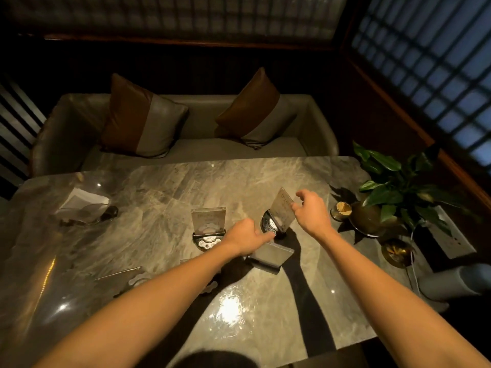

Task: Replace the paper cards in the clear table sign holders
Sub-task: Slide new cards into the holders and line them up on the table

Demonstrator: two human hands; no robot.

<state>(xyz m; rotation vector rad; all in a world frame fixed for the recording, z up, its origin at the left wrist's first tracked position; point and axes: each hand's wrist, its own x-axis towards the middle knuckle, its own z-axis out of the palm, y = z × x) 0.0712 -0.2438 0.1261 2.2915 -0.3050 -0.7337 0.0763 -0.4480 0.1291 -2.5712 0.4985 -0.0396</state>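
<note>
A clear sign holder (pixel 208 220) stands upright on its black button base (pixel 208 241) in the middle of the marble table (pixel 164 197), a paper card inside. To its right a second clear holder (pixel 282 211) tilts back over a black base (pixel 269 224); my right hand (pixel 310 211) pinches its right edge. My left hand (pixel 248 236) rests fingertips on that base. A third clear panel (pixel 271 254) lies flat just below my left hand.
A potted plant (pixel 390 192) in a round vase stands at the table's right edge with a small brass cup (pixel 341 209) and a brass dish (pixel 396 252). A napkin holder (pixel 85 205) sits far left. A sofa with two cushions (pixel 140 118) lies behind.
</note>
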